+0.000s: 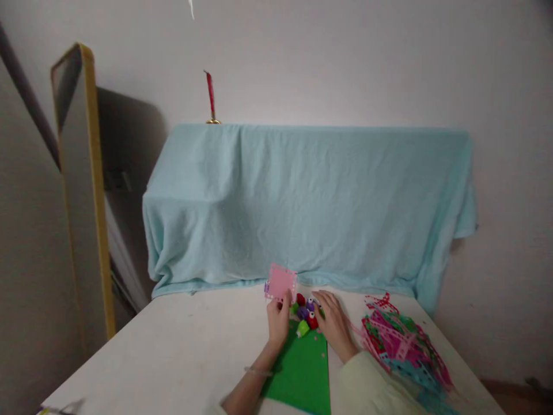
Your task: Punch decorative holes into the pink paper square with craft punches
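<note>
A pink square card with small holes along its edges [281, 281] is pinched in my left hand [279, 323], tilted up near the back of the table. To its right is a cluster of small red, purple and green figures with white eyes [303, 313]. They sit over the top end of a green sheet [302, 369]. My right hand [332, 323] rests beside the cluster, its fingers stretched towards it and apart. Whether a fingertip touches one of the figures I cannot tell.
A heap of pink, red, green and blue perforated strips [401, 346] lies at the right of the white table [173, 346]. Behind the table hangs a light blue cloth [302, 202]. A gold-framed mirror [97, 190] leans at the left.
</note>
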`<state>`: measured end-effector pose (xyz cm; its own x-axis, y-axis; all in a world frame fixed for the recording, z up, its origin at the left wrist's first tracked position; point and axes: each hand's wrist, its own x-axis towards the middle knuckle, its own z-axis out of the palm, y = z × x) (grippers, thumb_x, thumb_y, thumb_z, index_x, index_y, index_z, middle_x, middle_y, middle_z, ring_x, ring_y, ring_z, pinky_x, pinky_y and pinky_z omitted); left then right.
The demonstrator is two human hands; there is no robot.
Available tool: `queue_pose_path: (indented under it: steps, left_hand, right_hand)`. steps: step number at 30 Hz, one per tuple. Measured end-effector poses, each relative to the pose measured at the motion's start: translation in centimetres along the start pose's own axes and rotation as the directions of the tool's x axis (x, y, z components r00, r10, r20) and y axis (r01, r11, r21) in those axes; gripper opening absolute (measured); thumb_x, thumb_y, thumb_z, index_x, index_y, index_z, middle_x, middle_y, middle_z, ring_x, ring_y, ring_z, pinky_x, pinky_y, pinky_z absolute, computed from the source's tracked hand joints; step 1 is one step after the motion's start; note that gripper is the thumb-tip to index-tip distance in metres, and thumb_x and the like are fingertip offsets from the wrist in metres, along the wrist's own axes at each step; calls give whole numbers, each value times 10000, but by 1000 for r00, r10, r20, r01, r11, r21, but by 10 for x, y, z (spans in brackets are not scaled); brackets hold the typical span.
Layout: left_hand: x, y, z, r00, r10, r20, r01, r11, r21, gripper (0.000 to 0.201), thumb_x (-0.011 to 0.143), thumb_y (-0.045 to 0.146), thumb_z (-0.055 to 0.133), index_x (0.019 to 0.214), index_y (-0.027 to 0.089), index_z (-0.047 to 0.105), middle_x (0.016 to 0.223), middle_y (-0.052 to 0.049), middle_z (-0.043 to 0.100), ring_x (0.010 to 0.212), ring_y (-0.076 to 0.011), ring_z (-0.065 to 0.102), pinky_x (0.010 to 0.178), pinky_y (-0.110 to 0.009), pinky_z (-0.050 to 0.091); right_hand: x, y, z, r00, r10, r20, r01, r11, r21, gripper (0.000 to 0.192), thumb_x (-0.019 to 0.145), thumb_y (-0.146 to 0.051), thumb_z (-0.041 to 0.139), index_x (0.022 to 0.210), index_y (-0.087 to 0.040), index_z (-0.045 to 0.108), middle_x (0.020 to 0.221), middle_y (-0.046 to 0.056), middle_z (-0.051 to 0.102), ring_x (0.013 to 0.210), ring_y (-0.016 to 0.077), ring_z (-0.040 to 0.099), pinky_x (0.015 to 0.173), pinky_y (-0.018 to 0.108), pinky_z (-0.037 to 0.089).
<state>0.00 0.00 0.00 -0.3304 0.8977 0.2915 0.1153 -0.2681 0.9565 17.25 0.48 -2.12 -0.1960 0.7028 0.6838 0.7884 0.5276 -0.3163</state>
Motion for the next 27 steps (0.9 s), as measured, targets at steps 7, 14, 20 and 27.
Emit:
queue_pose_path:
  steps: [7,14,20,27]
  left_hand:
    - [-5,16,-2,998,-14,66,16,1000,-20,546,839,578,464,483,167,416,446,45,339,457,-83,321,457,-221,211]
    - [-11,35,-14,993,-60,105,70,993,-96,516,836,565,481,511,168,423,444,51,329,445,-75,290,438,-218,198]
    - [7,84,-17,988,-15,152,35,991,-129,552,828,610,458,490,179,396,419,53,296,420,-69,280,438,-228,209]
    - [38,117,2,951,124,283,-92,988,-124,555,817,618,472,503,160,459,415,46,336,421,-71,309,450,-226,231]
  right_hand:
    - [2,-10,-6,995,-4,104,12,997,-81,348,938,-212,417,1262,-214,542,1195,78,606,1201,242,468,1036,440,397]
    - [3,-14,-9,988,-24,153,40,994,-99,354,952,-217,388,1271,-211,542,1179,81,611,1182,240,470,1015,421,399]
    - [-1,-6,-7,976,-90,196,114,987,-111,444,887,-107,430,1278,-280,550,1180,73,603,1182,250,466,987,426,405]
    - [-2,-6,-6,985,-96,144,109,991,-82,440,812,-49,466,1164,-268,613,1115,70,617,1140,259,494,979,437,416]
